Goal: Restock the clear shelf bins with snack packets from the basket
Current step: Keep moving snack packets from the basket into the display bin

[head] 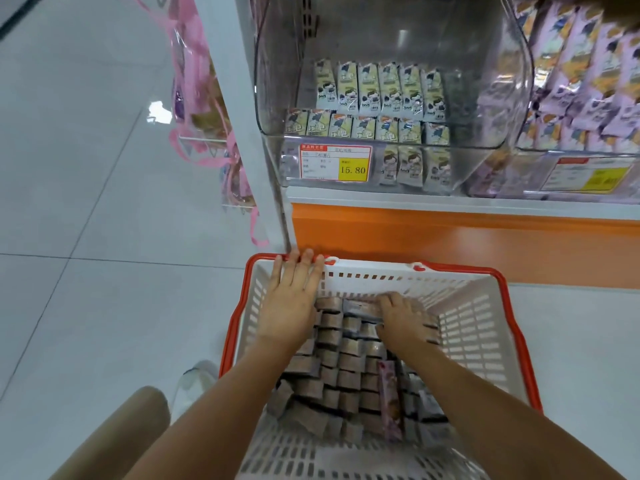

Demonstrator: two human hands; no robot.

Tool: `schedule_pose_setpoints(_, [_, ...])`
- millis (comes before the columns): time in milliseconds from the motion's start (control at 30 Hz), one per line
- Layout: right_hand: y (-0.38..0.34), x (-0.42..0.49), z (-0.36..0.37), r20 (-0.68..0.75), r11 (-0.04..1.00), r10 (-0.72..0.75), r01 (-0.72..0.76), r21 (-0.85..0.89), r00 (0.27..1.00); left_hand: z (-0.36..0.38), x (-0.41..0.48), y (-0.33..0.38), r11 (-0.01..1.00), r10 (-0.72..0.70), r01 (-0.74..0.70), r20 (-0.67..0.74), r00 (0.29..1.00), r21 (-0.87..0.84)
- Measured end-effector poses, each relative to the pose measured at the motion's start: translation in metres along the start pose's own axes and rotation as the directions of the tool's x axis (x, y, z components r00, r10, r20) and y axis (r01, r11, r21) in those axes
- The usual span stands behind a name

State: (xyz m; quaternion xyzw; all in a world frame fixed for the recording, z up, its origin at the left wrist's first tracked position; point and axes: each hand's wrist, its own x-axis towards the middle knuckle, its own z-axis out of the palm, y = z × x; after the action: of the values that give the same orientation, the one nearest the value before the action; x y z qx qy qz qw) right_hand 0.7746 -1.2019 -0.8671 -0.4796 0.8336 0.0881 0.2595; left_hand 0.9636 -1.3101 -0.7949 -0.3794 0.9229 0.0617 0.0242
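Note:
A white basket with a red rim (485, 327) stands on the floor below the shelf, filled with several rows of small grey-purple snack packets (346, 362). My left hand (292, 299) grips the basket's far rim, fingers hooked over the red edge. Inside the basket, my right hand (403, 318) curls its fingers round a bunch of packets at the far end. Above, a clear shelf bin (485, 98) holds two short rows of pale green packets (381, 95) and is mostly bare at the right. One pink packet (391, 400) lies among the grey ones.
A second clear bin (588, 81) at the right is full of purple packets. A price tag reading 15.80 (336, 163) hangs on the bin front. An orange shelf base (450, 240) runs behind the basket. Pink-ribboned bags (204, 98) hang at the left above the white tiled floor.

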Motion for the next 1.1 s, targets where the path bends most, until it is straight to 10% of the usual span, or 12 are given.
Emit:
schedule_pose_setpoints(367, [0.009,-0.002,0.006,-0.114,0.999,-0.053,0.053,-0.004,0.992,0.003,0.002,0.001,0.998,-0.018,0.016,0.031,0.999,0.056])
schedule_pose_setpoints(733, [0.008,-0.053,-0.071,-0.229,0.774,-0.199,0.296,0.560,0.953,-0.043,0.003,0.018,0.981,0.005,0.012,0.091,0.996,-0.192])
schedule_pose_setpoints(1100, [-0.019,-0.113,-0.172,-0.504,0.313,-0.099,0.508,0.803,0.858,-0.118,-0.007,0.051,0.429,0.055,0.053,0.084,0.995,-0.902])
